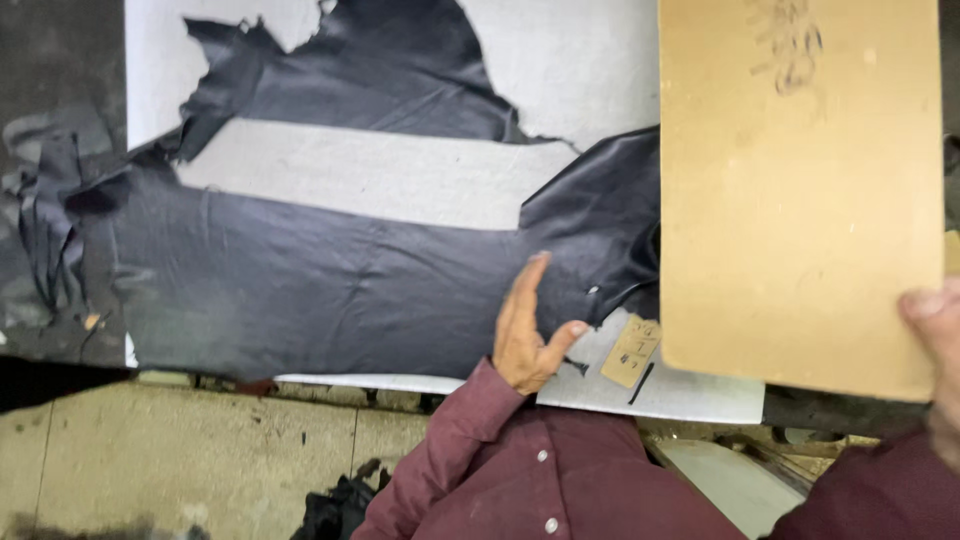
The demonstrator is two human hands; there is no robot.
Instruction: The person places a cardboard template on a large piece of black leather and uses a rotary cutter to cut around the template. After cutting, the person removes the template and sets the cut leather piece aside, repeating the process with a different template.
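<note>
Head view, looking down on a cutting table (590, 60) with a pale grey top.

Item 1: dark hide (330, 270), blue-black, thin, ragged at the edges. Spread flat across the table from its left edge to the board on the right. A long straight-sided strip is cut out of its middle, where the pale top shows through. Upper part torn to an irregular outline. Left end crumpled and hanging off the table's side.

Item 2: left hand (525, 325), flat and open, fingers together and pointing away from the body, thumb spread to the right. Palm rests on the near edge of the hide, close to the table's front edge. Holds nothing. Maroon sleeve (470, 440) with buttons runs back from the wrist.

Item 3: right hand (935, 320), at the right border, mostly out of frame. Thumb lies on the face of the board at its lower right corner, pinching it; the fingers behind are hidden.

Item 4: board (800, 190), tan, stiff, rectangular with rounded corners, some faint pencil marks near the top. Held tilted above the table's right side, covering the right end of the hide.

Item 5: small tan tag (631, 350), card, lying on the bare table just beside the board's lower left corner and right of the left thumb. A short dark sliver lies next to it.

Item 6: floor (200, 450), pale slabs, below the table's front edge, with dark scraps (335, 505) heaped near the sleeve.
</note>
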